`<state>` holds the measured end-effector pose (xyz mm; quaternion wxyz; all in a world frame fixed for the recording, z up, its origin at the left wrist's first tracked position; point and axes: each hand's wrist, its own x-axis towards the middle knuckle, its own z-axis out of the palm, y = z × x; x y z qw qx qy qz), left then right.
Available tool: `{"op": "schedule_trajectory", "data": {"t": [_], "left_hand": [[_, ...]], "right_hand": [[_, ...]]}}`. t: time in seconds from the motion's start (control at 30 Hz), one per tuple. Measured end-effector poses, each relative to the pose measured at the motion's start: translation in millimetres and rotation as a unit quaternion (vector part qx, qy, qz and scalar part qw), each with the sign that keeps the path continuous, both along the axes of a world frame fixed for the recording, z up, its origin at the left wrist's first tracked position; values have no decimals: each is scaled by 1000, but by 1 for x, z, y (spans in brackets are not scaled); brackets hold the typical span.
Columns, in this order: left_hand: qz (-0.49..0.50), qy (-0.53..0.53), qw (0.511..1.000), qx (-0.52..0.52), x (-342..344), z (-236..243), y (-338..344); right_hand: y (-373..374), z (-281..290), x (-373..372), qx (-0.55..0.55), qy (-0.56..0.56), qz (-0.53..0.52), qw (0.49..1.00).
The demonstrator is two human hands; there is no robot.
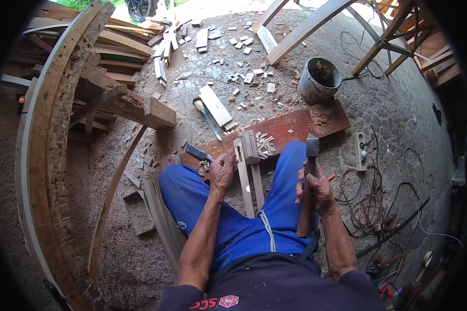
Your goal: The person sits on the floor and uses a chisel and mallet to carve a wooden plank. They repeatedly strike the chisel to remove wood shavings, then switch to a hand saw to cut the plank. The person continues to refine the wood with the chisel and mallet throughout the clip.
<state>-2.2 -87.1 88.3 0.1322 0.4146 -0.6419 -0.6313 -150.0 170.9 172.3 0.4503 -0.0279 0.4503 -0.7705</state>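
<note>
My left hand point(222, 170) is closed beside the wood pieces, around a wide chisel point(197, 152) whose dark flat blade points away to the left. Most of its handle is hidden by the fingers. In my right hand point(318, 189) a hammer point(310, 202) is gripped by its wooden handle, its metal head up above the right thigh. Between my knees, narrow wooden strips point(246, 189) lie side by side, one with a slot near its far end. A short wooden block point(249, 147) sits against their far ends. Small wood chips point(265, 146) lie beside it.
A reddish-brown board point(285, 127) lies beyond my knees, with a bucket point(319, 80) at its far edge. Another chisel point(207, 118) rests by a pale block point(216, 105). Wooden frames stand left and far right. A power strip point(360, 151) and tangled cords are at right.
</note>
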Motion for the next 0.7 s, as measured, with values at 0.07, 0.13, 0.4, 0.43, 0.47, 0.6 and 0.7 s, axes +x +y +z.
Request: {"op": "schedule_trajectory", "data": {"t": [0.07,0.13,0.4,0.43,0.47,0.6,0.7], "left_hand": [[71,183,980,-23,-38,28,-7],[-9,209,978,-6,-69,38,-21],[-132,250,941,185,-97,9,-41],[-135,257,936,197,-97,11,-39],[-118,268,932,213,-99,13,-36],[-104,225,954,171,-94,19,-35],[-71,218,959,166,-95,34,-26]], "right_hand": [[9,0,4,-17,-17,95,995],[11,-3,3,34,-22,157,987],[5,11,-3,164,619,275,717],[4,5,-7,173,648,286,684],[1,-6,-11,181,675,297,650],[-19,-26,-9,213,692,369,583],[-25,-63,-13,196,686,383,586]]}}
